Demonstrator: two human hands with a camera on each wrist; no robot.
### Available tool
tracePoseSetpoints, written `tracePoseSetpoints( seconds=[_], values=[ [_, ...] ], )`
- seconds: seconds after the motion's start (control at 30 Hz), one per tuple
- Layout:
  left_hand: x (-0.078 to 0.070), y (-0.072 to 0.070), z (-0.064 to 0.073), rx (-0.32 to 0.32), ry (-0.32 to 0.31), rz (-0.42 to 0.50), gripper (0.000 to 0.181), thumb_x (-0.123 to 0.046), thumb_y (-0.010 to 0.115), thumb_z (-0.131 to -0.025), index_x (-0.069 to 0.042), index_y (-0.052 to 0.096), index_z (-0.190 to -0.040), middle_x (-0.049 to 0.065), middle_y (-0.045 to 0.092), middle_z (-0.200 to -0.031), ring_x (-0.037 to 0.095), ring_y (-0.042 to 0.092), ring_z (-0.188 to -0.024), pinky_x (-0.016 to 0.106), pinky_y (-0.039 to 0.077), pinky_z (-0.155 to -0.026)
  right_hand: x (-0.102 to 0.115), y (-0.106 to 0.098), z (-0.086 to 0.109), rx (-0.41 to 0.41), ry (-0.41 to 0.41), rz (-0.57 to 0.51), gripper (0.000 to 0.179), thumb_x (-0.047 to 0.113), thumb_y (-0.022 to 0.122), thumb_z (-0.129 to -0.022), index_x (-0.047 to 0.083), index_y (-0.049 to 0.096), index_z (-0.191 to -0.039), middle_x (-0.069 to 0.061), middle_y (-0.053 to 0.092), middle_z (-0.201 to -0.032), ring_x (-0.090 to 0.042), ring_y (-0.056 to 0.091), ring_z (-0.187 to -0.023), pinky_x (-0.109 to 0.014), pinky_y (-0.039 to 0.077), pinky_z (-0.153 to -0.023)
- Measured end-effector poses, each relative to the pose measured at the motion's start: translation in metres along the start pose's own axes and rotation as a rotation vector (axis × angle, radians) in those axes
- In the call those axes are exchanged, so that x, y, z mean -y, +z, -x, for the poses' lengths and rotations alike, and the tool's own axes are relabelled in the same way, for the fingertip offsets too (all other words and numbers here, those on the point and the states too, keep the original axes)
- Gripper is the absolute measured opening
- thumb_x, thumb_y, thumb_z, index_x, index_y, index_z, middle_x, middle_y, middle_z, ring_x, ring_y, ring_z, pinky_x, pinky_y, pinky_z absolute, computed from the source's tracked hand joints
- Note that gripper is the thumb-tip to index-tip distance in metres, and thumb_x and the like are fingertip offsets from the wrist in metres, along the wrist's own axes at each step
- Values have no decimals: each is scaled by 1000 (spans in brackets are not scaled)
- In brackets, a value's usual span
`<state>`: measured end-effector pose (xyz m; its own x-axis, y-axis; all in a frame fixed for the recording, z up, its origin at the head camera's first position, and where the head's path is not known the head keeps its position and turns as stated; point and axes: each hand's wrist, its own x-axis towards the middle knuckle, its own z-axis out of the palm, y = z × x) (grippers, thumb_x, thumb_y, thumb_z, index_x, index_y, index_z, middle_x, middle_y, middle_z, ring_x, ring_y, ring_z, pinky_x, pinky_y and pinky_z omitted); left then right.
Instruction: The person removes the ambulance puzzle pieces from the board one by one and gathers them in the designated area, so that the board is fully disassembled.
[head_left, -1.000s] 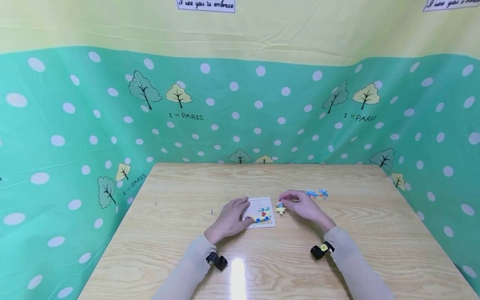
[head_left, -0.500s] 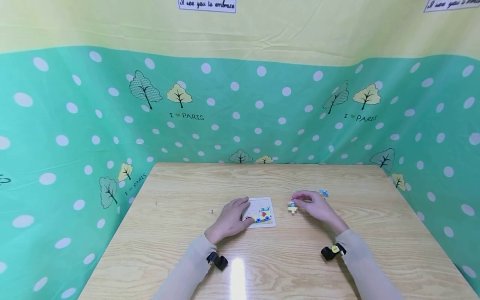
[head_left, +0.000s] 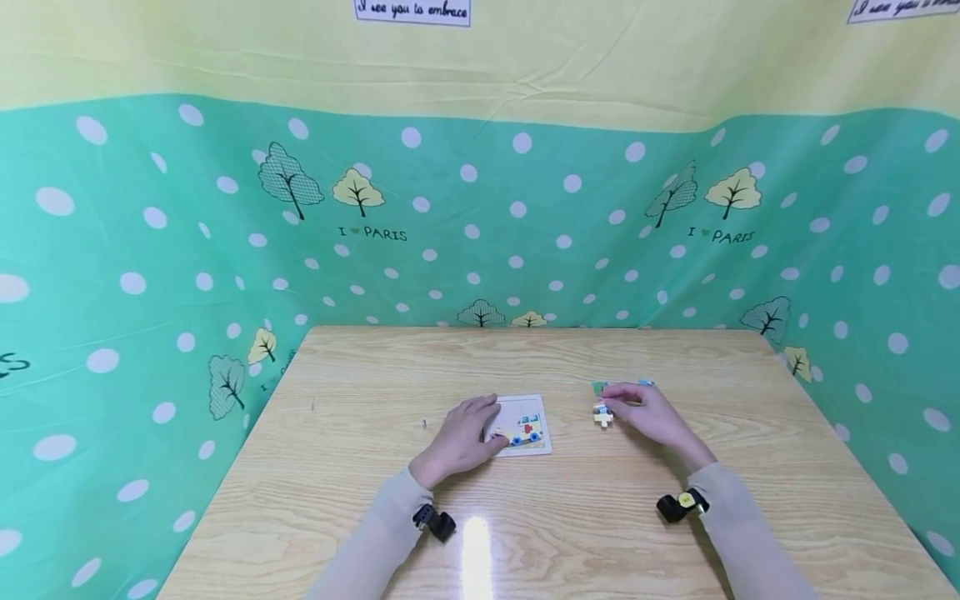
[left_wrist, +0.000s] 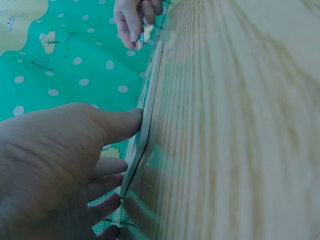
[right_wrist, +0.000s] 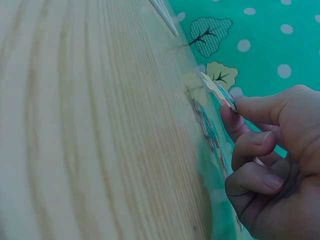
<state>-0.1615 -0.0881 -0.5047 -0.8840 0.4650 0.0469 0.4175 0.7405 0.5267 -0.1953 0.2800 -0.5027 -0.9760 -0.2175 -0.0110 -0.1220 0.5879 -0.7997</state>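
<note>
My left hand [head_left: 463, 435] rests across the left side of a white-framed puzzle board [head_left: 547, 442], thumb lying over it and the other fingers fairly straight along its edge. A partly assembled picture of a yellow vehicle with blue wheels fills the board's lower part. Off to the right, my right hand [head_left: 647, 414] pinches a yellow-and-blue puzzle piece [head_left: 603, 416] between thumb and index finger. The right wrist view has this puzzle piece [right_wrist: 218, 92] tilted at the fingertips, above the tabletop, with the remaining fingers curled in below.
Beyond the right hand lie loose blue and green puzzle pieces [head_left: 599, 387], partly hidden by it. A tiny object [head_left: 423, 423] sits left of the board on the wooden table [head_left: 360, 500]. A green dotted cloth [head_left: 517, 225] hangs behind and at both sides.
My right hand has moved rightward, away from the board, with the puzzle piece still pinched, uncovering some loose pieces behind and covering others. The left hand and board have stayed put.
</note>
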Motion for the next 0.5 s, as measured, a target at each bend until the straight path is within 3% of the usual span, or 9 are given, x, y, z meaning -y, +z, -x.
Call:
tracePoseSetpoints(
  seconds=[0.33,0.5],
  values=[
    [2,1,0,-3,1,10,66,-38,67,-102,0,53,-154,18,44,-167,42,39,-156,65,31,-127,-11,-10,4,-31,11,34,33,28,67,-106,7,75,-130,-20,69,-140,-38,64,-127,-43,51,-106],
    [1,1,0,-2,2,8,66,-38,67,-102,0,53,-154,18,44,-167,42,39,-156,65,32,-127,-16,-16,6,-35,31,43,34,30,66,-107,6,74,-131,-19,71,-136,-36,65,-125,-36,53,-102]
  ],
)
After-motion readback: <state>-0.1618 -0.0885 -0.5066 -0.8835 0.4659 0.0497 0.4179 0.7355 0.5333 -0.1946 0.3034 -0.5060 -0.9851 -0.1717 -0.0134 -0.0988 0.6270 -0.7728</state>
